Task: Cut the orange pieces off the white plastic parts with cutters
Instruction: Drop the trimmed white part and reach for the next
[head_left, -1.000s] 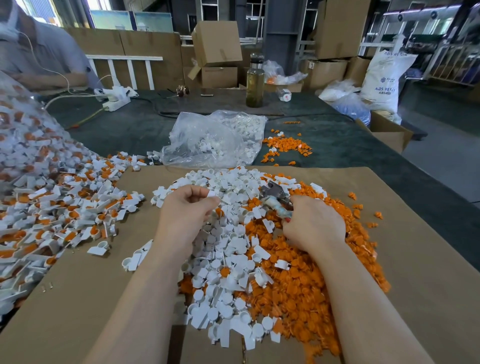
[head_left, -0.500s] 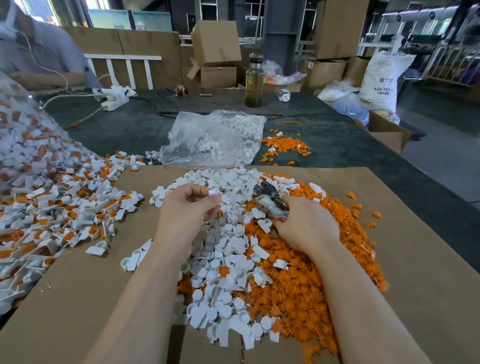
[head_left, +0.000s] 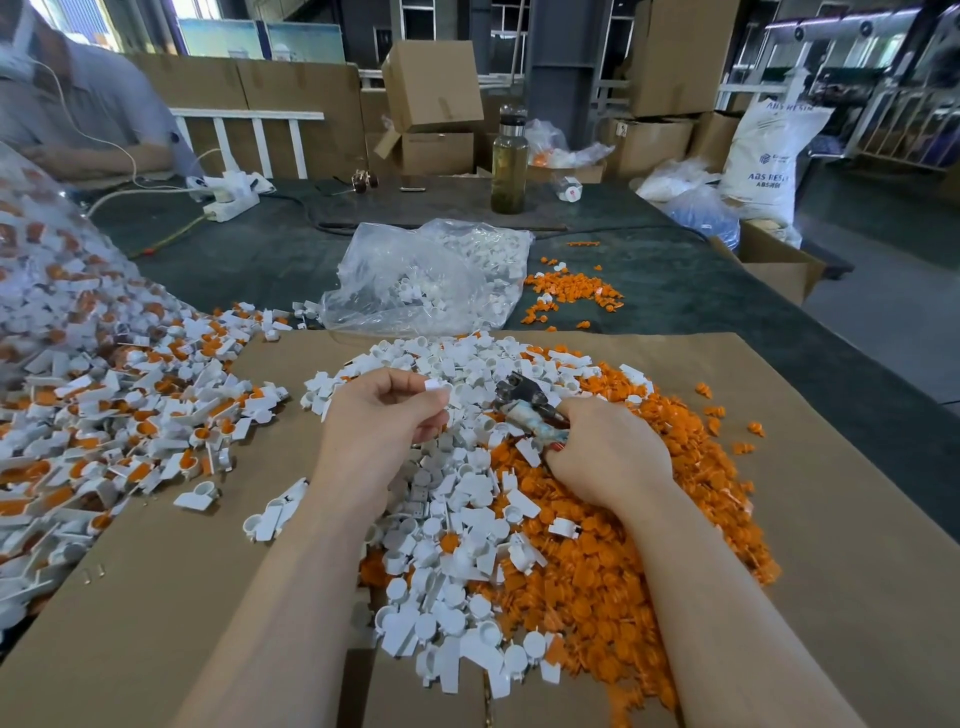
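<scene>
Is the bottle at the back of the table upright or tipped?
Upright: the bottle stands on its base on the dark table cover, cap on top.

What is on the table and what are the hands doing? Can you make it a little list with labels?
left hand: left hand pinches a small white part
right hand: right hand grips the cutters
middle: white pile on the cardboard
right of middle: orange pile
left side: uncut parts, white with orange
farther back: plastic bag holding white parts, a bottle behind it
</scene>
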